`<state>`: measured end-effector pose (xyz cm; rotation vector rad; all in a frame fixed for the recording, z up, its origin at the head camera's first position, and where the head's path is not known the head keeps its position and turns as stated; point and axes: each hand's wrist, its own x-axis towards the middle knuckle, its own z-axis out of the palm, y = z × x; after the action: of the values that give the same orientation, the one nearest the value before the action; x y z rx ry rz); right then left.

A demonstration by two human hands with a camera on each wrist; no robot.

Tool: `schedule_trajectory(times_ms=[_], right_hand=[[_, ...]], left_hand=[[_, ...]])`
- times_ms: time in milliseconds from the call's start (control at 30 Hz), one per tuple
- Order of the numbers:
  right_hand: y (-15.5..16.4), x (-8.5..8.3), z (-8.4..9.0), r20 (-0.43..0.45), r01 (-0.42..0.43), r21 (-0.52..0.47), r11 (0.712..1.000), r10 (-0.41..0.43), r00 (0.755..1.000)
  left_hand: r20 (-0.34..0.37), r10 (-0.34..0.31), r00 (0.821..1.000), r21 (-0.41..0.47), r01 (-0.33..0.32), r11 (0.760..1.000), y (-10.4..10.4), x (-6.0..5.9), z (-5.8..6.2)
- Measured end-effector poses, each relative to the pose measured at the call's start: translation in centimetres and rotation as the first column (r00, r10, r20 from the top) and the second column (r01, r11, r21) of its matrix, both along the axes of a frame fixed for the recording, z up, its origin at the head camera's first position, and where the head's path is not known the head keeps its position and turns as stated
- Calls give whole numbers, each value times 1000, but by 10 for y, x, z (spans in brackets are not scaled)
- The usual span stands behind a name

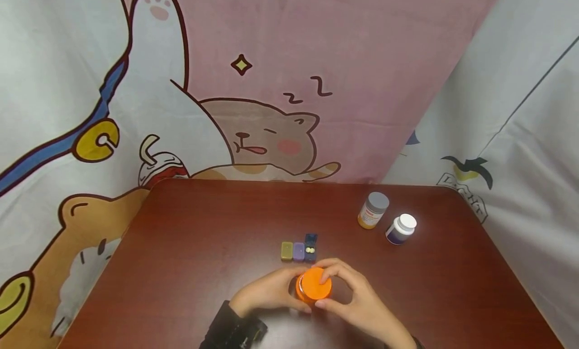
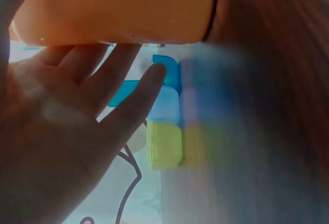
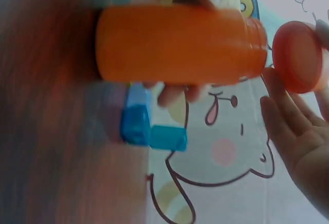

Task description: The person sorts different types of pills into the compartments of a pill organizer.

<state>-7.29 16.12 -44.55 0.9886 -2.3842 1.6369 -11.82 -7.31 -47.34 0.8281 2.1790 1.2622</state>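
An orange pill bottle [image 3: 175, 44] stands upright on the table, its threaded neck uncovered in the right wrist view. My left hand [image 1: 271, 291] holds it round the body, thumb on one side and fingers on the other. Just above the neck, my right hand [image 1: 357, 298] pinches the orange cap [image 3: 295, 57], which is apart from the bottle. From overhead the cap hides most of the bottle. Beyond the hands sits a small pill box [image 1: 298, 251] with yellow, purple and dark blue compartments. The blue compartment's lid [image 1: 311, 238] is up, and pale pills [image 1: 309, 250] lie inside.
At the back right of the brown table [image 1: 203, 228] stand a grey-capped bottle [image 1: 373, 210] and a white-capped bottle [image 1: 401, 229]. A cloth with cartoon animals [image 1: 271, 133] hangs behind the table's far edge.
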Motion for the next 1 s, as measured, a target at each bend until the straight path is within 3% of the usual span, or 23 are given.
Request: schedule_trajectory(times_ms=[200, 467, 633, 867, 1000], right_hand=[[-9, -7, -12, 9, -30, 44, 999, 30, 1000], [-7, -12, -15, -69, -6, 74, 997, 11, 998], [-3, -15, -15, -178, 5, 122, 992, 17, 984], [-4, -12, -14, -217, 90, 192, 977, -48, 975], [-10, -7, -12, -263, 163, 278, 947, -88, 961]], left_hand=[[55, 6, 998, 39, -8, 999, -2, 1, 0], [5, -24, 1000, 44, 24, 999, -3, -1, -3], [-17, -38, 999, 25, 38, 999, -1, -2, -3], [14, -26, 1000, 35, 25, 999, -1, -3, -1], [21, -23, 1000, 27, 23, 999, -3, -2, -1]])
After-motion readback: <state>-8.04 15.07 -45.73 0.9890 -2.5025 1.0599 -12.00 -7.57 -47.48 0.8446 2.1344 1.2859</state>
